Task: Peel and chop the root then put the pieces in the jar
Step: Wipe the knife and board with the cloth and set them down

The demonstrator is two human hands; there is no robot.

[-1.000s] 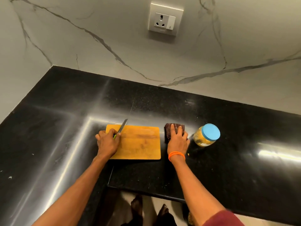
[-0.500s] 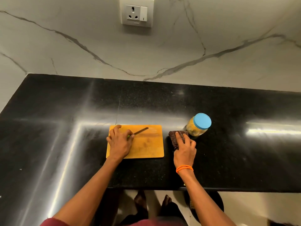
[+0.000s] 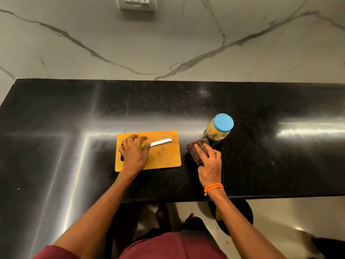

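A wooden cutting board lies on the black counter. A knife with a white blade and green handle rests flat on it, blade pointing right. My left hand covers the handle, fingers curled over it. Right of the board, my right hand presses a dark brown folded cloth onto the counter with straight fingers. Just beyond the cloth stands a clear jar with a blue lid, holding yellowish pieces.
The black counter runs wide to both sides and ends at a marble wall with a socket. Its front edge is close to my body. Below it are my feet and a dark round bin.
The knife swung from pointing away to pointing right and now lies flat on the board. My right hand kept the cloth pressed down beside the jar. My head turned to face the counter squarely.
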